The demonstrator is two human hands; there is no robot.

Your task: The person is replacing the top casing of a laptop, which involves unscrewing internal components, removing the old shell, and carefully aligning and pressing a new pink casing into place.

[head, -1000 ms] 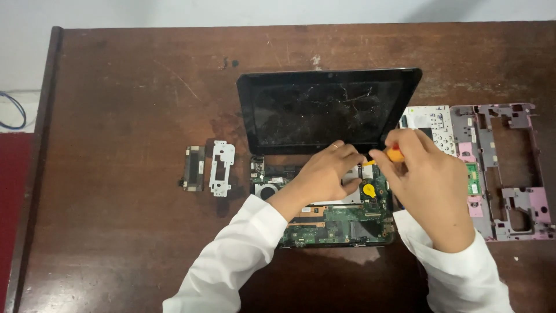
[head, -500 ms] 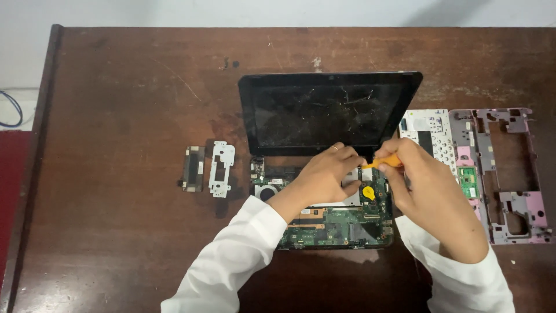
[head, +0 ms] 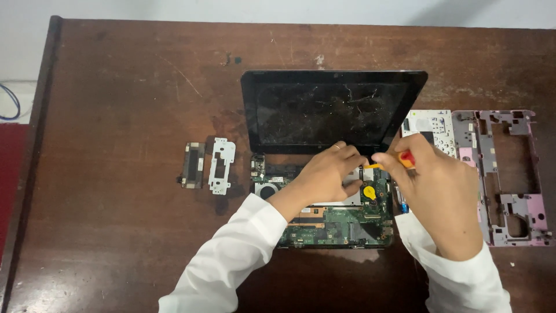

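A: Little displacement is recorded since the earlier frame: the right hand (head: 443, 200) has been drawn slightly nearer the body, while the left hand (head: 325, 174) has stayed on the board.

B: Grip states?

A: The right hand is clenched around a small screwdriver with an orange and red handle (head: 399, 160), its tip directed at the upper right part of the exposed green laptop motherboard (head: 341, 223). The left hand is not closed on anything; its fingers are laid flat on the board just beside the tip.

B: Position of the opened laptop?

A: It is placed at the middle of the dark brown wooden table (head: 116, 104), towards the near edge, with its black cracked screen (head: 330, 113) tilted up behind the board.

B: Other items noted?

A: A pink and grey plastic laptop frame (head: 501, 174) lies near the right edge. A white keyboard piece (head: 428, 123) is seen between frame and screen. Left of the laptop, a small dark rectangular part (head: 193, 165) and a white metal bracket (head: 221, 165) lie side by side.
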